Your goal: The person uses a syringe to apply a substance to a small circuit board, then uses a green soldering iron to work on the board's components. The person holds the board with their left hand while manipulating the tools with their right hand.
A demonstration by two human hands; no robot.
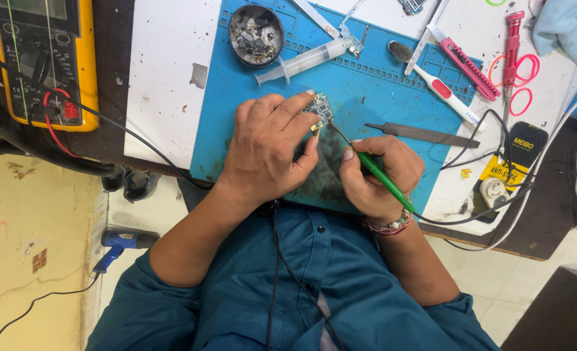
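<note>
- The left hand (265,146) was clamped on a small circuit board (319,110), fingers curled over it and the thumb pressing from below, so only the board's far edge showed past the fingertips.
- The right hand (379,175) was closed round a green-handled iron (374,170), held like a pen, thumb and forefinger pinched near the front of the handle.
- The iron's thin dark tip ran up and left from the right hand and met the board's near corner, just beside the left thumb.
- A black cord left the back of the handle by the right wrist, where a beaded band (392,225) sat.
- Both hands worked over a blue mat (236,97) lying on the white bench (161,78).
- Beyond the left hand, a round tin of scraps (256,36) sat on the mat, with a clear syringe (308,60) just to its right.
- Beyond the right hand lay a flat metal file (425,134), and further out a white-and-red brush (441,91) and a pink cutter (467,65).
- Well off to the left of the left hand, a yellow meter (44,62) sat with its red and black leads.
</note>
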